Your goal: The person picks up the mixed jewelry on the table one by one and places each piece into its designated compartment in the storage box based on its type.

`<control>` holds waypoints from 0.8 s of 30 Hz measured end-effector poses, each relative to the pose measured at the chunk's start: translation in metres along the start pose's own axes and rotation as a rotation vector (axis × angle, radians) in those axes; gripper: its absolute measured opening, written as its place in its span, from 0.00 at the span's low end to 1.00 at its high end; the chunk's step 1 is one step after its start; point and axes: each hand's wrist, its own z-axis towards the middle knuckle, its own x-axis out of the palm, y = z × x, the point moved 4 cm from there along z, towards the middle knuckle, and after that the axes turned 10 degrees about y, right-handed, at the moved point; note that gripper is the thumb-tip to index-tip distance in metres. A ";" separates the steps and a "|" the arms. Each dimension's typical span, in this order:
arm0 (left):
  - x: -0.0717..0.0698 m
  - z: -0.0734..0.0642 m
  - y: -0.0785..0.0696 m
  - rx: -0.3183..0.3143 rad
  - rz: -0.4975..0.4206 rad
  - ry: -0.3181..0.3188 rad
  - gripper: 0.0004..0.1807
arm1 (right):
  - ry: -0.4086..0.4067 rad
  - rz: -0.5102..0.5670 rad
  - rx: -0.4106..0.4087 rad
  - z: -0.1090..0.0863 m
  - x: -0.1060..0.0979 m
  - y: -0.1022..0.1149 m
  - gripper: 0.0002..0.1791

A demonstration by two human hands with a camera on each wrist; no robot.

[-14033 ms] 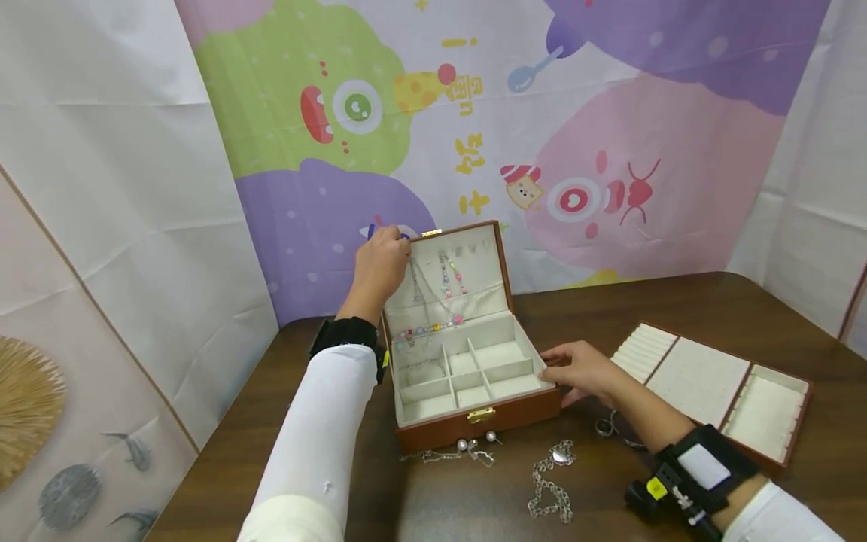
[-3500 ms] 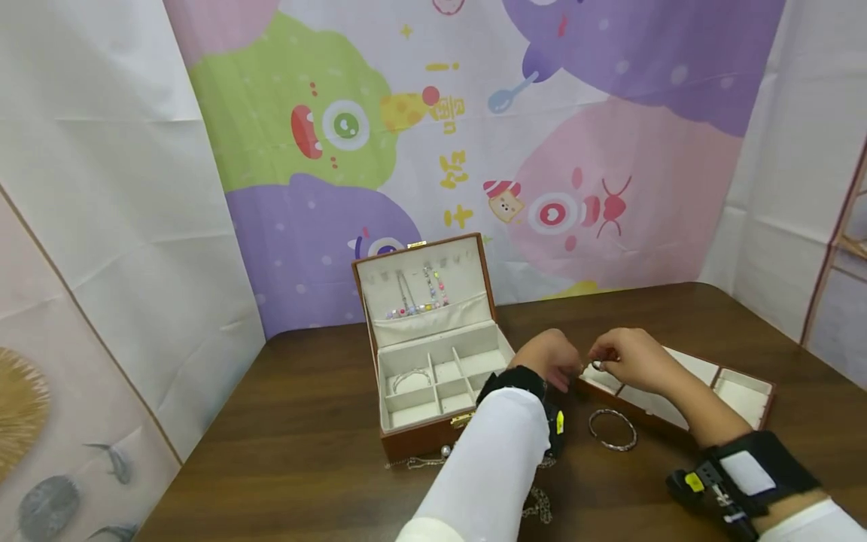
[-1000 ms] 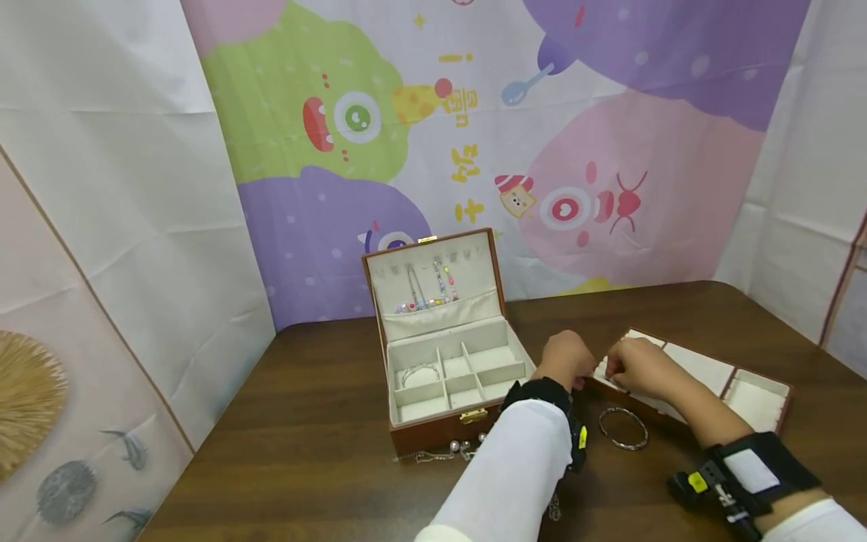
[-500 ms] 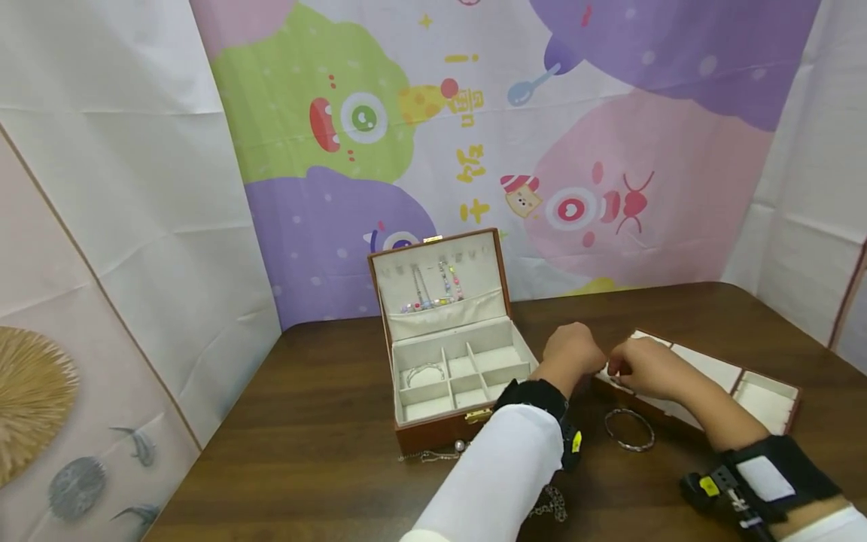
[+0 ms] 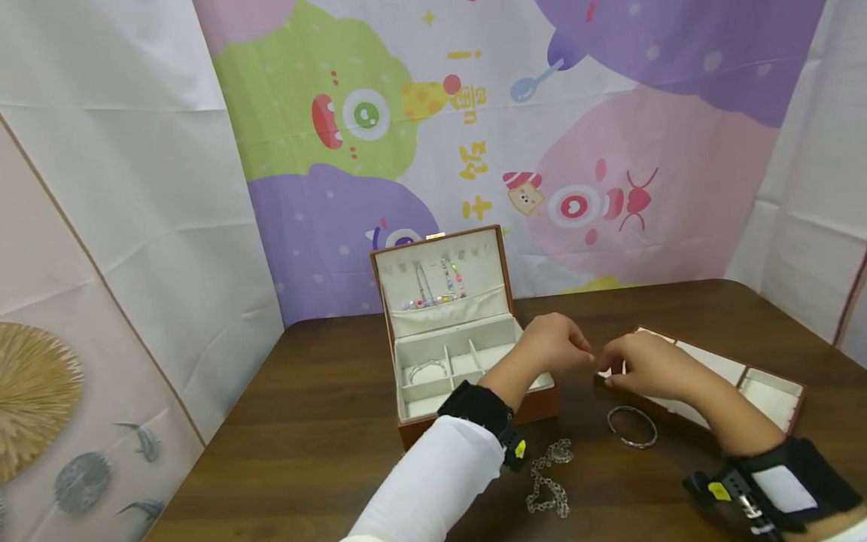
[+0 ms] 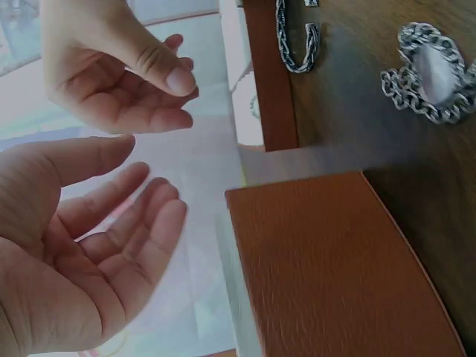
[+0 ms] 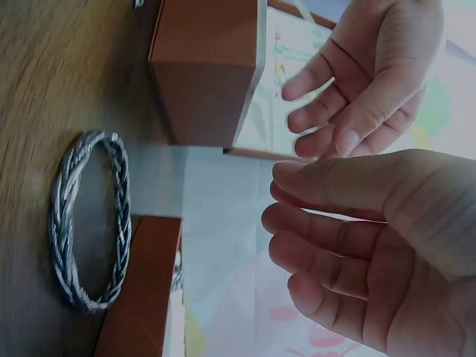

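Observation:
My left hand (image 5: 552, 345) hovers beside the right side of an open brown jewelry box (image 5: 542, 406), fingers loosely bent, palm bare in the left wrist view. Facing it, my right hand (image 5: 643, 365) is over the left end of a low jewelry tray (image 5: 707, 365) lined in white. In the right wrist view its thumb lies close to the index finger, and nothing shows between them. A small braided silver ring (image 7: 177, 271) peeks over the tray's edge there. Just in front of the tray lies a braided silver bangle (image 7: 67, 216).
A silver chain with an oval pendant (image 6: 439, 74) lies on the wooden table (image 5: 305, 421). Inside the box, a silver bracelet (image 5: 428, 364) occupies a left compartment. Colourful beaded necklaces (image 5: 433, 301) hang in the raised lid. A cartoon cloth (image 5: 474, 248) stands behind.
My left hand has drawn back leftward from the tray to beside the box, uncovering the chain. The small ring pinched in my right hand 3.5 seconds ago is out of its fingers.

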 end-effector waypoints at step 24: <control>0.000 -0.083 0.045 0.238 -0.270 -0.094 0.06 | 0.051 0.117 -0.201 0.006 0.005 0.048 0.07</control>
